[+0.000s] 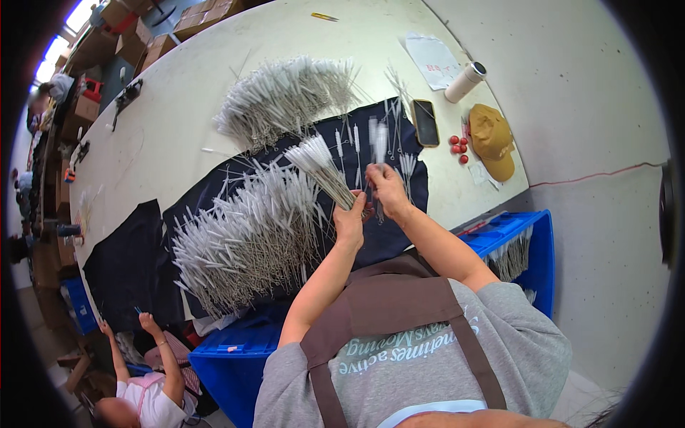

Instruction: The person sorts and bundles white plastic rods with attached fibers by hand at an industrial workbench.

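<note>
1. Gathering seems the step: the left hand's (349,224) fingers grip a bundle of white-bristled wire brushes (318,162) above the bench's (171,107) near edge.
2. The right hand's (389,189) fingers pinch several blurred brushes (381,141) beside it.
3. The next move probably calls for aligning them.

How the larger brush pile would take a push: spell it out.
The larger brush pile would probably spread, since no band shows around it. Its thin, straight stems look fairly stiff. The crowded looped ends might snag one another.
</note>
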Motion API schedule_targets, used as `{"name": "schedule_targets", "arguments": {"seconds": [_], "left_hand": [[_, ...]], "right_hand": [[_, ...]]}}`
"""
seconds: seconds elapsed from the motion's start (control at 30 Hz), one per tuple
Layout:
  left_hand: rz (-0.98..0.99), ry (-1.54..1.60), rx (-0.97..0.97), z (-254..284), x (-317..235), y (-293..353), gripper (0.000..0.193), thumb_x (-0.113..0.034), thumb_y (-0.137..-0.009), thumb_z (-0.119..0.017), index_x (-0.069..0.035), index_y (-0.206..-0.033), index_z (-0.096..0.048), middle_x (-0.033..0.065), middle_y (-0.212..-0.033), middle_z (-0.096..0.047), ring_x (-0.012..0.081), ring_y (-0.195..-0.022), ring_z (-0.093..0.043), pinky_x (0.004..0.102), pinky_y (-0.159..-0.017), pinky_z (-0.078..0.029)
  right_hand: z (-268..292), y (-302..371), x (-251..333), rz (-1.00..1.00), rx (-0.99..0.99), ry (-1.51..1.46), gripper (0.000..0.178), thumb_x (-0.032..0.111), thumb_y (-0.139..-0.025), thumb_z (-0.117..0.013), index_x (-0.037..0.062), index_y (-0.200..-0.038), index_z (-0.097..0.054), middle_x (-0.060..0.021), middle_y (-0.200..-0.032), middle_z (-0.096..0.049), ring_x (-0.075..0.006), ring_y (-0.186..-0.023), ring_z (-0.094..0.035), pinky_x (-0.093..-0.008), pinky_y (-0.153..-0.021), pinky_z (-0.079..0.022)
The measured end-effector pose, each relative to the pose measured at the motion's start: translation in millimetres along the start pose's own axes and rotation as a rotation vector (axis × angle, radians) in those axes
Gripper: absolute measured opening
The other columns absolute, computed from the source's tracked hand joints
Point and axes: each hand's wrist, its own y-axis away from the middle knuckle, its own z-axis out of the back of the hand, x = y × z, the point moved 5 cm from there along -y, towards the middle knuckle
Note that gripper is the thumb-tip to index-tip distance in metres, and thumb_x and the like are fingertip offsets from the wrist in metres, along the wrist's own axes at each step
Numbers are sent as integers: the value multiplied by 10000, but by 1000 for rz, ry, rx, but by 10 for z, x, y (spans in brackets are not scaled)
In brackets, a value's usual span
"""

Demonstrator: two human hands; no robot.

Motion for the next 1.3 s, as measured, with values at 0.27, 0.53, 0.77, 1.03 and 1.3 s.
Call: {"name": "schedule_targets", "arguments": {"seconds": [0.27, 0.53, 0.77, 1.03, 1.3], "left_hand": [[86, 97, 74, 274, -78, 56, 241, -171, -820, -603, -90, -1006, -472, -4, -815, -514, 87, -679, -524, 309, -650, -498], [141, 163, 200, 280, -133, 197, 226, -156, -814, -608, -93, -991, -483, -21, -715, -504, 83, -636, -520, 298, -602, -501], [128, 87, 261, 286, -128, 250, 275, -160, -800, -630, -94, -1031, -497, -29, -735, -505, 83, -640, -506, 282, -561, -466], [88, 168, 259, 271, -224, 263, 292, -196, -821, -602, -109, -1076, -488, -4, -892, -526, 94, -648, -504, 253, -506, -467], [160, 171, 361, 97, -217, 192, 280, -215, -820, -604, -99, -1058, -514, 6, -884, -535, 101, -642, -501, 264, -512, -455]], "right_hand": [[901, -614, -269, -162, -221, 274, 287, 329, -869, -486, 43, -897, -487, -82, -728, -568, -192, -660, -572, -321, -619, -474], [-93, -42, 60, 56, 320, 502, 362, 304, -832, -564, 11, -1045, -571, -74, -974, -595, -124, -914, -537, -256, -799, -417], [-546, 64, 101, -96, 447, 176, 240, 207, -787, -644, 16, -919, -585, -11, -813, -579, -88, -747, -518, -241, -636, -437], [-486, 118, 131, -114, 334, -40, 170, 144, -801, -624, 7, -869, -548, -35, -758, -561, -114, -628, -546, -235, -585, -447], [-321, 89, 236, -96, 290, 2, 197, 180, -802, -619, 16, -886, -547, -26, -747, -555, -96, -587, -534, -227, -539, -436]]}}
